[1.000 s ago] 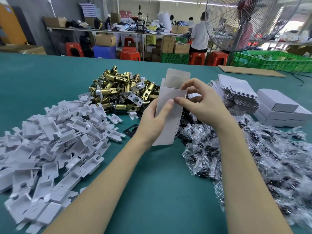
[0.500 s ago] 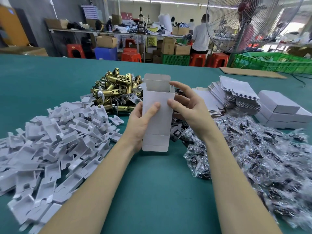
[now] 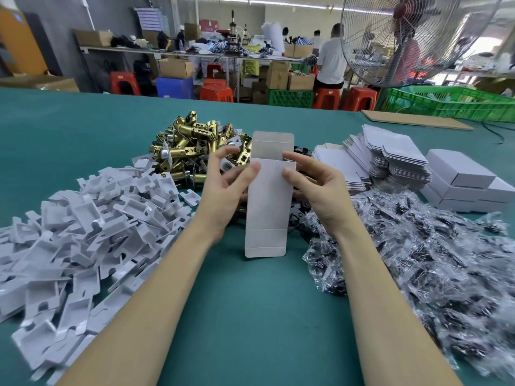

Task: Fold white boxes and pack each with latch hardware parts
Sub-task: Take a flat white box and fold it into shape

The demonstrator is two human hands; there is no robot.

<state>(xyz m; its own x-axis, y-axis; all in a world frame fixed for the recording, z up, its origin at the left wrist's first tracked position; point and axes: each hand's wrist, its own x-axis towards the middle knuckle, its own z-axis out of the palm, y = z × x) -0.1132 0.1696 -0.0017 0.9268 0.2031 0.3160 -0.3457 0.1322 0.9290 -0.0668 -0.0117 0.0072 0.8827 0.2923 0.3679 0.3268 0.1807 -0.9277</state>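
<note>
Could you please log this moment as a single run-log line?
step: opening box | left hand: grips white box left edge | right hand: grips right edge | top flap: open | latch pile: untouched behind

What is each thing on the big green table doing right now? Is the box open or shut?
white box: held upright, top flap open, bottom flap unfolded.
left hand: pinches the box's left edge.
right hand: grips the box's right edge.
brass latches: loose in a heap.
white plastic trays: loose in a pile.
flat box blanks: stacked, unfolded.
finished boxes: closed, stacked.
plastic bags of parts: sealed, heaped.
</note>
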